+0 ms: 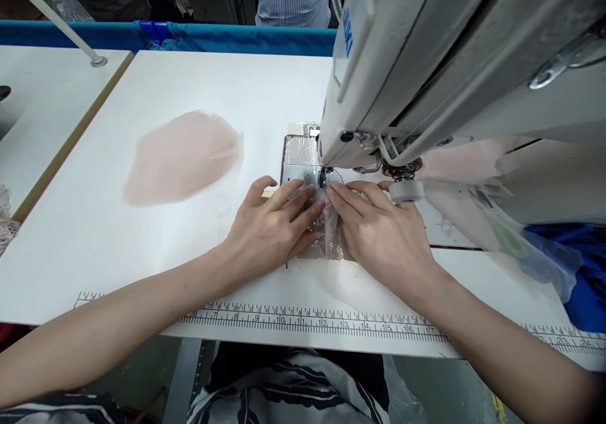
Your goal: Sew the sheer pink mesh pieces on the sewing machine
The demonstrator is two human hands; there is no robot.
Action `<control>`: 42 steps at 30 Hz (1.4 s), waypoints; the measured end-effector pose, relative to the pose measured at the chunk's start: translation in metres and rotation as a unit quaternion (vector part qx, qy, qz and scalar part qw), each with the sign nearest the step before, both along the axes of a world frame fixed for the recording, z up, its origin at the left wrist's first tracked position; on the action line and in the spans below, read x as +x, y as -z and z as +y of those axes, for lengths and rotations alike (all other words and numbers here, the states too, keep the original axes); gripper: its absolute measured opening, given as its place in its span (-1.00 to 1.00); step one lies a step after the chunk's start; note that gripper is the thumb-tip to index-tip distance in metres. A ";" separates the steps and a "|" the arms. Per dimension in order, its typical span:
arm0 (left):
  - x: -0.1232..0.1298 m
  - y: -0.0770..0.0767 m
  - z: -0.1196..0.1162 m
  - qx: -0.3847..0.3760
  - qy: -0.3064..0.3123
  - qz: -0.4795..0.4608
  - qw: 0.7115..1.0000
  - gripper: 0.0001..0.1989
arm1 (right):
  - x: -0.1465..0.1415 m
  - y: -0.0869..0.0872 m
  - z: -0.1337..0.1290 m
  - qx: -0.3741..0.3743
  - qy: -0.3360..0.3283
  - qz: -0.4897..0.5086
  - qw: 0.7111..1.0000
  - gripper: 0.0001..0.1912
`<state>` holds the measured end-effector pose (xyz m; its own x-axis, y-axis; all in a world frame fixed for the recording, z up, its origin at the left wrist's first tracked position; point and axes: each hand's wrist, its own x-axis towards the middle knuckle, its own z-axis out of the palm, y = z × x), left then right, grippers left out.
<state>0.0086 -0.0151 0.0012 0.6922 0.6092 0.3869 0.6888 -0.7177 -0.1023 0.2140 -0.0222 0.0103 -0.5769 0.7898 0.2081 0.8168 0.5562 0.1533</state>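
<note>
- Head view: we see sheer fabric [332, 225] between our two hands, directly before the presser foot [324, 178] of the sewing machine [402, 77].
- Our left hand [272, 228] lies flattened at the fabric's left, fingers extended, slightly parted.
- Our right hand [386, 235] lies flattened at its right, fingertips on it; we cannot tell whether either thumb pinches.
- We observe a pink piece [187, 159] left of both hands.

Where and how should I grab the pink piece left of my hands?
Probably pinch the pink piece by its right edge, coming from the right with the left hand: it lies flat on the white table, and that edge is nearest the hand.
</note>
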 end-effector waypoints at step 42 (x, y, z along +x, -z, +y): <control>-0.003 0.001 0.009 0.010 0.029 0.005 1.000 -0.63 | 0.003 0.009 0.003 0.037 -0.004 0.002 0.999 -0.58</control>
